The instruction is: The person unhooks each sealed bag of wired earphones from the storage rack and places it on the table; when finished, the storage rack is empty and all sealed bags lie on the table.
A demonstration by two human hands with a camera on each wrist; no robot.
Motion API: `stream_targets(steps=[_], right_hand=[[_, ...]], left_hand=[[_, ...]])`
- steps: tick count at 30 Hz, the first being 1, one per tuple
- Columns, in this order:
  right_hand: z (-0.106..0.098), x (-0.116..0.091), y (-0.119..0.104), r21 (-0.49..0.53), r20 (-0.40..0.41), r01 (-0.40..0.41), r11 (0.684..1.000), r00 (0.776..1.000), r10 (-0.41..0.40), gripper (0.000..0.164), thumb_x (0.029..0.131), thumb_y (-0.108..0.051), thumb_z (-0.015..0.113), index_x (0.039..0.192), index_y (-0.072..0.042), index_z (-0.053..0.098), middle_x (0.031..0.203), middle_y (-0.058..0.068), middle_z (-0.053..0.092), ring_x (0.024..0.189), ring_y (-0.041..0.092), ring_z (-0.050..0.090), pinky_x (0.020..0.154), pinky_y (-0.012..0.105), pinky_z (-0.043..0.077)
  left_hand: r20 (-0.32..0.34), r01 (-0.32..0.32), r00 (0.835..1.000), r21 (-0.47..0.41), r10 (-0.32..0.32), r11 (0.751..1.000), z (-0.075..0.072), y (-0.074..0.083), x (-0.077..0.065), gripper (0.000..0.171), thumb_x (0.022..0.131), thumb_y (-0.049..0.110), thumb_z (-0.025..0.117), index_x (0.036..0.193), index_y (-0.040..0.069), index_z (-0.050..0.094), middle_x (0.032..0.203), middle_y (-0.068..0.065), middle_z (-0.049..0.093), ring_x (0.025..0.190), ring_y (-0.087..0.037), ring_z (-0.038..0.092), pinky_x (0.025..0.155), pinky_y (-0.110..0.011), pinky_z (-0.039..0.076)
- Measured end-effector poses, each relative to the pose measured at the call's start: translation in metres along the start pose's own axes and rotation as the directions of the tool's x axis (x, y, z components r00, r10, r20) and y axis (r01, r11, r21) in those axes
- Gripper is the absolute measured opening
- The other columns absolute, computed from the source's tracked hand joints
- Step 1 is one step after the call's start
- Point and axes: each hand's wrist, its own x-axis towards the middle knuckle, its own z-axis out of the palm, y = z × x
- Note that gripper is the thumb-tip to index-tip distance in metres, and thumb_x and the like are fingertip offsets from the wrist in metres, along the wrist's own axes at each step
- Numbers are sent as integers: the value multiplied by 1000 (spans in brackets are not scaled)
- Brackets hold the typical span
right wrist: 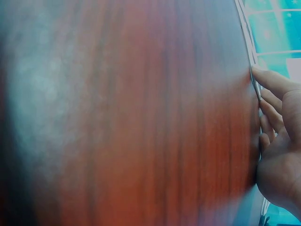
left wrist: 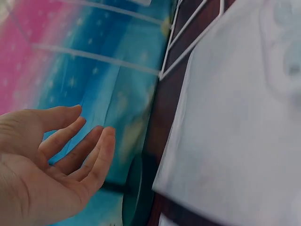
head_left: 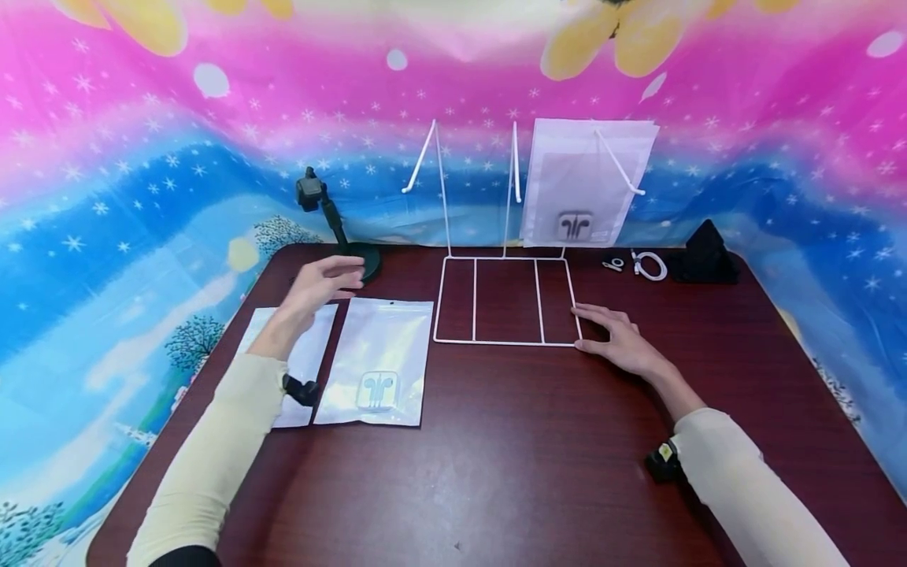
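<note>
My left hand (head_left: 315,287) hovers, holding nothing, its fingers loosely bent, over the far ends of two white zip pouches. The nearer pouch to the rack (head_left: 386,339) lies flat, with a picture of earphones in a square case low on its front; the other pouch (head_left: 305,339) is partly hidden under my left forearm. In the left wrist view the empty hand (left wrist: 61,165) is palm-side visible. My right hand (head_left: 620,342) touches the right front corner of the white wire rack (head_left: 506,342) with thumb and fingertips. Similar pouches (head_left: 581,181) hang from its right hook.
A dark stand (head_left: 364,264) with a clamp head rises behind my left hand. At the back right lie a coiled white cable (head_left: 650,266), a small clip-like item (head_left: 612,264) and a black holder (head_left: 705,256). Patterned cloth surrounds the brown table (head_left: 468,472).
</note>
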Motion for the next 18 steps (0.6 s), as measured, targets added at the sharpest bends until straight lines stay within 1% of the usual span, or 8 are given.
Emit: stream_targets(steps=[2, 4, 9, 14, 18], right_hand=[[0, 0, 1, 1, -2, 0, 1000, 1000, 0, 64, 100, -26, 71, 156, -9, 47, 166, 16, 34, 147, 46, 23, 110, 69, 17], [1, 1, 2, -2, -2, 2, 1000, 1000, -2, 64, 100, -26, 72, 156, -10, 47, 166, 16, 34, 146, 46, 23, 109, 68, 17], [1, 3, 3, -7, 2, 3, 1000, 1000, -3, 64, 100, -27, 72, 157, -11, 47, 166, 14, 34, 147, 44, 23, 109, 66, 18], [1, 3, 3, -11, 3, 3, 1000, 1000, -3, 65, 100, -26, 72, 157, -11, 46, 166, 15, 34, 147, 45, 23, 109, 67, 18], [1, 1, 2, -5, -3, 5, 1000, 1000, -5, 64, 99, -25, 73, 156, -9, 47, 166, 15, 34, 147, 45, 23, 108, 66, 18]], left_hand=[[48, -22, 999, -18, 23, 1000, 16, 5, 4, 49, 106, 25, 63, 151, 9, 53, 149, -19, 56, 130, -39, 60, 113, -54, 43], [78, -31, 996, -34, 34, 999, 32, 9, 9, 47, 105, 23, 64, 149, 8, 56, 146, -19, 58, 127, -38, 62, 112, -54, 45], [112, -27, 993, -45, 32, 999, 69, 13, 19, 40, 104, 20, 66, 142, 7, 62, 139, -18, 63, 119, -35, 66, 108, -51, 49], [140, -21, 990, -39, 26, 999, 95, 11, 28, 38, 103, 13, 66, 139, 4, 63, 132, -20, 66, 115, -35, 69, 103, -47, 54], [165, -18, 986, -44, 25, 999, 110, 5, 33, 39, 100, 3, 66, 139, 0, 63, 133, -23, 66, 112, -33, 69, 97, -45, 57]])
